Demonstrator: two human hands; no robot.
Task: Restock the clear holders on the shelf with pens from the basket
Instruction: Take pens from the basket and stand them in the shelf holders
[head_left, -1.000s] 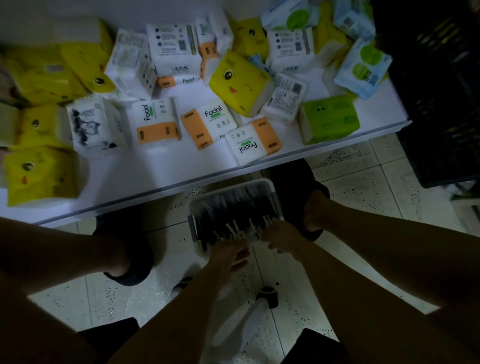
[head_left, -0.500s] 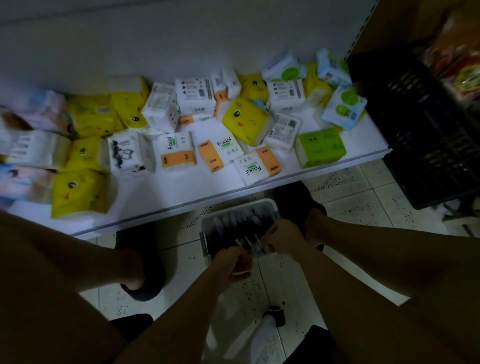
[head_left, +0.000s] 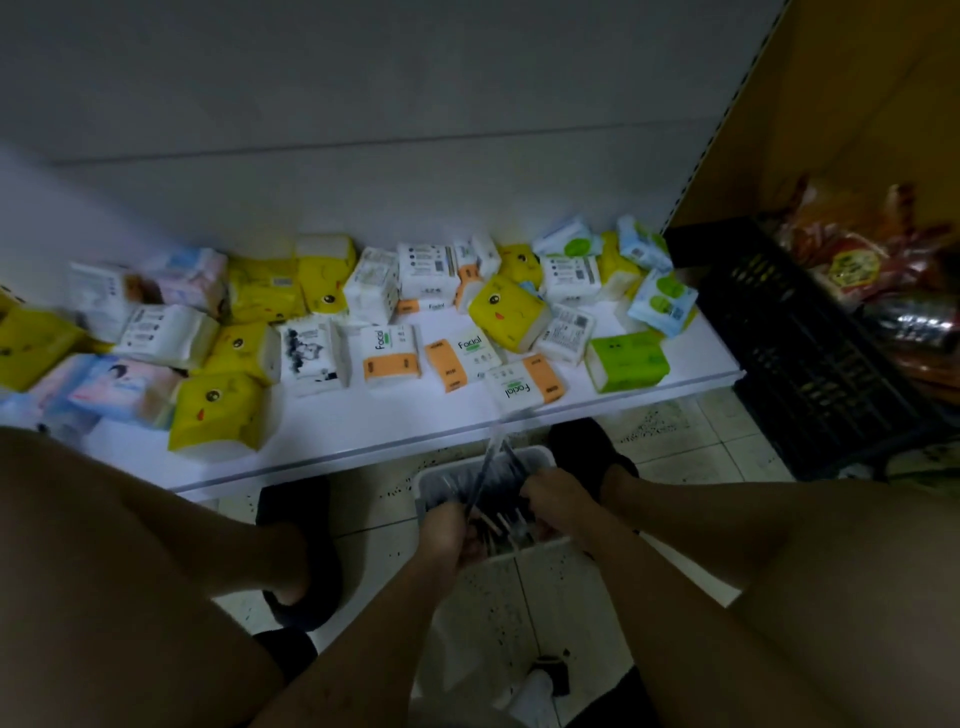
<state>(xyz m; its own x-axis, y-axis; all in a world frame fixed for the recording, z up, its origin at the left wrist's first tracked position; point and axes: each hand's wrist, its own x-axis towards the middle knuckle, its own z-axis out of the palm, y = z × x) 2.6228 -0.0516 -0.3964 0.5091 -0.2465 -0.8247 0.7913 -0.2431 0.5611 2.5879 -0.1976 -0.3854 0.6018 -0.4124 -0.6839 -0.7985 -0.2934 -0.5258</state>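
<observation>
1. Step: gathering pens from the basket (head_left: 427, 480), low centre of frame, on the floor between the person's feet. Nothing has gone to the shelf (head_left: 363, 436) yet, by the look of it.
2. Left hand (head_left: 448, 538): fingers curled round a few pens (head_left: 491, 460), whose tips stick up over the basket toward the shelf edge.
3. Right hand (head_left: 558, 493): curled over the basket's right side, right against the pens. Too dark and blurred to tell if it actually grips any.
4. More pens lie in the basket under both hands. Count unreadable.
5. Next, my read: square up the bundle, lift it clear of the basket rim, find the clear holders. None are in view, so the head has to come up first.
6. Around: the shelf across mid frame is littered with tissue packs (head_left: 511, 314), a black crate (head_left: 810, 364) sits at right, and there are red packets beyond it.
7. In the way: the shelf lip overhangs the basket's far end, so a straight lift risks clipping the tips. Dim light makes a dropped pen likely.
</observation>
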